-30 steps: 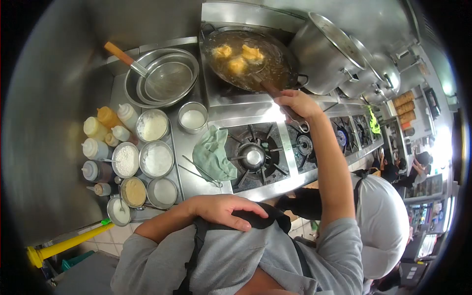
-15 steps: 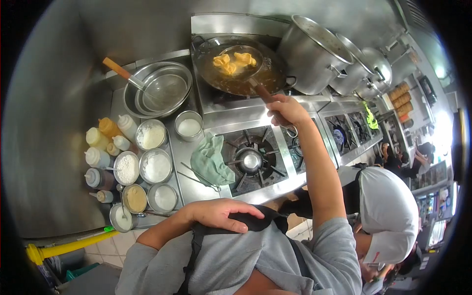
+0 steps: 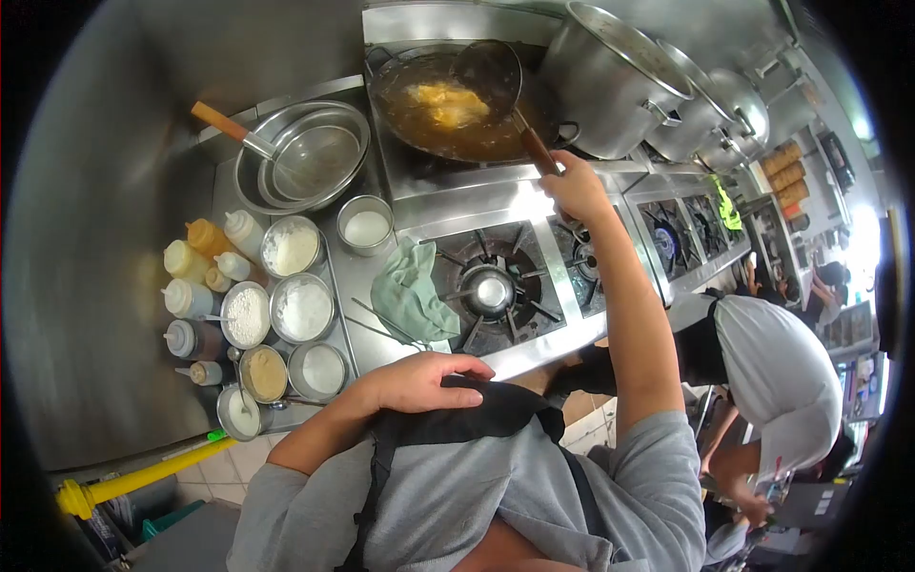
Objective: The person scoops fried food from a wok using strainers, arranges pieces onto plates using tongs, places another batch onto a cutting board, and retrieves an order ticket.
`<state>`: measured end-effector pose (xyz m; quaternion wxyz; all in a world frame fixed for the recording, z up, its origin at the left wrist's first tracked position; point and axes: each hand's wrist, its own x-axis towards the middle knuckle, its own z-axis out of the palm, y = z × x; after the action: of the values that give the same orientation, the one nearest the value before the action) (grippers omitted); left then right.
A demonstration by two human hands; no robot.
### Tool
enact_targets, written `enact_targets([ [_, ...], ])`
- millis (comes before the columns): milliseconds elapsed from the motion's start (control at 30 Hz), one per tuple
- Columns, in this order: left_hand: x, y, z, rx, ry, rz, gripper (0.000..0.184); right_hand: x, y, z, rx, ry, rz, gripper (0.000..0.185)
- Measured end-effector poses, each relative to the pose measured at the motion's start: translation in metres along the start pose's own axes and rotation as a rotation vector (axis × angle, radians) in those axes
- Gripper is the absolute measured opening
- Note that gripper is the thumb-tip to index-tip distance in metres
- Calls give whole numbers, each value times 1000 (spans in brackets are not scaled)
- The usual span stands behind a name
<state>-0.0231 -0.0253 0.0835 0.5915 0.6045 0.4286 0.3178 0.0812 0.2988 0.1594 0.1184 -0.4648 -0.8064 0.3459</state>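
Note:
My right hand (image 3: 575, 189) grips the brown wooden handle of a round skimmer (image 3: 488, 76), whose head is raised over the right side of a wide wok (image 3: 457, 148) of oil. Golden fried pieces (image 3: 446, 103) lie close together in the oil, left of and below the skimmer head. My left hand (image 3: 426, 381) rests on the black apron (image 3: 496, 410) at my front, fingers spread, holding nothing. Just beyond it, a green cloth (image 3: 413, 294) and metal tongs (image 3: 381, 322) lie beside a burner (image 3: 489, 291).
Left of the stove stand nested metal bowls (image 3: 319, 157) with a wooden-handled strainer, squeeze bottles (image 3: 186, 298) and several tins of powder (image 3: 302, 307). Tall pots (image 3: 610, 86) flank the wok. A person in white (image 3: 777, 362) bends at the right; others are farther back.
The skimmer went from low in the oil, to beneath the fried pieces, to raised at the wok's right side. The pieces are now bunched together. The person in white has shifted right.

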Motion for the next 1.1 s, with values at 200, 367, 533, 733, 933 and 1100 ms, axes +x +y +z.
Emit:
enact_targets([
  [200,5,3,0,-10,-26,-13,46,8,6,-21,-337,211,-89,53],
  [367,7,2,-2,-33,-38,-31,47,6,4,-40,-582,335,-101,45],
  [533,6,2,-3,-53,-32,-33,46,12,15,-56,-482,200,-62,37],
  [733,9,3,-3,-83,-41,-34,45,13,22,-46,7,-109,68,27],
  [933,8,2,-1,-97,-43,-40,43,1,2,-24,266,-295,114,20],
  [1100,6,-1,1,-84,9,-1,45,-1,7,-13,417,-396,89,22],
])
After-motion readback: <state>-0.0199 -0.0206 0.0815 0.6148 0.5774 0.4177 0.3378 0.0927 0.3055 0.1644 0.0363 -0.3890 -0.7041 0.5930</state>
